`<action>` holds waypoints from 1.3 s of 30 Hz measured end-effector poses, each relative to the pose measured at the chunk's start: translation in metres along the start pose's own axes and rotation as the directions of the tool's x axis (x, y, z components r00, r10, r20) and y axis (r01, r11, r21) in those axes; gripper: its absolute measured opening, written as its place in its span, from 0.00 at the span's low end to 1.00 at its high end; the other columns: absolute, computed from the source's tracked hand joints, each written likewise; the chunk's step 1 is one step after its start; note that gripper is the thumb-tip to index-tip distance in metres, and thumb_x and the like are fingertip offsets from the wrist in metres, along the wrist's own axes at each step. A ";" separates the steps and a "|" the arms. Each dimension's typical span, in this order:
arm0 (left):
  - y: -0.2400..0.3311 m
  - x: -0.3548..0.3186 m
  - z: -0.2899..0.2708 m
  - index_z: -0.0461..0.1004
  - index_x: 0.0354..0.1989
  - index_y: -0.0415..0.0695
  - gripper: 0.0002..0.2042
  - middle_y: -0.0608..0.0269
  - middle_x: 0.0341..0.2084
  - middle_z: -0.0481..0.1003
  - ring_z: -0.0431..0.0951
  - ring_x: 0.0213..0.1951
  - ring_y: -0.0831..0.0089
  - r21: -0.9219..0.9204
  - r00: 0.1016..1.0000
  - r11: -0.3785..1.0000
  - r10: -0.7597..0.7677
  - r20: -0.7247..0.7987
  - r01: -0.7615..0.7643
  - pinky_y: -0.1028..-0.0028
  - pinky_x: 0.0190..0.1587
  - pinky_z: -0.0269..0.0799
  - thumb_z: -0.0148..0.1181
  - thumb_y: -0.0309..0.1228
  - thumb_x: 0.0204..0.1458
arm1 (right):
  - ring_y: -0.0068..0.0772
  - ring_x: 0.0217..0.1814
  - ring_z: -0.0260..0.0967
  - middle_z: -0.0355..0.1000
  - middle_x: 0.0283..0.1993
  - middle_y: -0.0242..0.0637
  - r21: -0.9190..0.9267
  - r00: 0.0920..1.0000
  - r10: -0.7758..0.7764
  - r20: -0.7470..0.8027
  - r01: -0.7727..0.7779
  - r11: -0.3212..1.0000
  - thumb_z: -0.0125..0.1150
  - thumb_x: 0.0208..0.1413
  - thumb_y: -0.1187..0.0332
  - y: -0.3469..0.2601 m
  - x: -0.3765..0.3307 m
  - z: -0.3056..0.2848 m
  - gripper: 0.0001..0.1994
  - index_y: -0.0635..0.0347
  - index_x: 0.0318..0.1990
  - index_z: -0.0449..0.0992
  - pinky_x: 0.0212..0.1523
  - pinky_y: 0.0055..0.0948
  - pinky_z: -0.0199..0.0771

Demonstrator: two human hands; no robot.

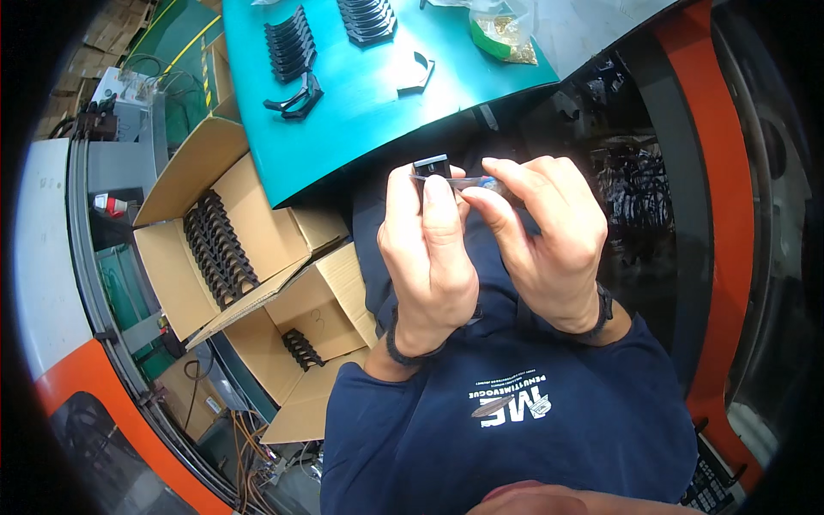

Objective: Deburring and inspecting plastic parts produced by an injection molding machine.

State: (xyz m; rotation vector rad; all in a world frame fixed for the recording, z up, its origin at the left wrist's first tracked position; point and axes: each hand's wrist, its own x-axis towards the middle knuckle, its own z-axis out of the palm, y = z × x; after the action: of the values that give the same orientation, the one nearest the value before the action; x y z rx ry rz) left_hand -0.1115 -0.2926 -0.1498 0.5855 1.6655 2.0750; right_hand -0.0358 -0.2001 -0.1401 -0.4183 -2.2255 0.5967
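Observation:
My left hand (429, 257) is closed around a small black plastic part (432, 165), which sticks up past the fingertips. In a pinch of thumb and forefinger, my right hand (554, 240) grips a thin metal blade (468, 182) with a bit of blue at its held end. The blade lies across the near side of the black part, by my left thumb. Where exactly it touches is too small to tell. Both hands are raised over my lap, just short of the green tabletop (343, 154).
On the tabletop are rows of black curved parts (290, 47), another row (367, 19), loose parts (300, 99), a single ring-like part (416, 75) and a clear bag of small brass-coloured pieces (506, 39). Two open cardboard boxes (257, 202), (296, 386) with stacked black parts stand at left.

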 end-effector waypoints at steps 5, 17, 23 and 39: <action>-0.005 -0.001 0.000 0.65 0.38 0.34 0.11 0.62 0.23 0.71 0.68 0.25 0.82 0.051 0.999 0.998 0.046 -0.011 -0.046 0.80 0.27 0.63 0.43 0.31 0.65 | 0.36 0.27 0.68 0.71 0.27 0.39 0.000 1.000 0.008 0.009 -0.008 1.000 0.71 0.41 0.73 -0.001 -0.001 0.001 0.14 0.66 0.37 0.77 0.26 0.30 0.68; -0.011 -0.004 0.003 0.64 0.35 0.37 0.11 0.62 0.19 0.71 0.65 0.20 0.82 0.159 0.992 0.982 0.114 -0.048 -0.105 0.78 0.21 0.58 0.42 0.32 0.66 | 0.36 0.27 0.67 0.71 0.27 0.39 0.014 0.999 0.034 0.004 -0.034 0.999 0.71 0.43 0.73 -0.002 -0.004 0.003 0.13 0.66 0.37 0.77 0.26 0.30 0.68; -0.015 -0.004 0.005 0.64 0.36 0.37 0.11 0.63 0.19 0.71 0.65 0.19 0.83 0.153 0.989 0.981 0.128 -0.071 -0.116 0.79 0.21 0.58 0.43 0.33 0.66 | 0.36 0.27 0.68 0.71 0.27 0.39 0.016 0.999 0.045 0.005 -0.045 0.999 0.71 0.43 0.73 -0.002 -0.005 0.004 0.13 0.66 0.37 0.77 0.26 0.30 0.68; -0.019 -0.004 0.006 0.64 0.34 0.37 0.12 0.63 0.18 0.71 0.66 0.18 0.82 0.147 0.987 0.983 0.122 -0.103 -0.106 0.79 0.20 0.59 0.43 0.33 0.67 | 0.36 0.27 0.68 0.71 0.27 0.39 0.014 0.999 0.049 -0.010 -0.049 0.999 0.70 0.43 0.73 -0.003 -0.006 0.007 0.13 0.66 0.37 0.77 0.26 0.30 0.68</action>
State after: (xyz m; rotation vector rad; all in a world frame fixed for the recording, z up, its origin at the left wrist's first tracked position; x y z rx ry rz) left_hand -0.1034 -0.2859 -0.1671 0.6340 1.8955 2.1169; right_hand -0.0377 -0.2075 -0.1463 -0.4689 -2.2056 0.6347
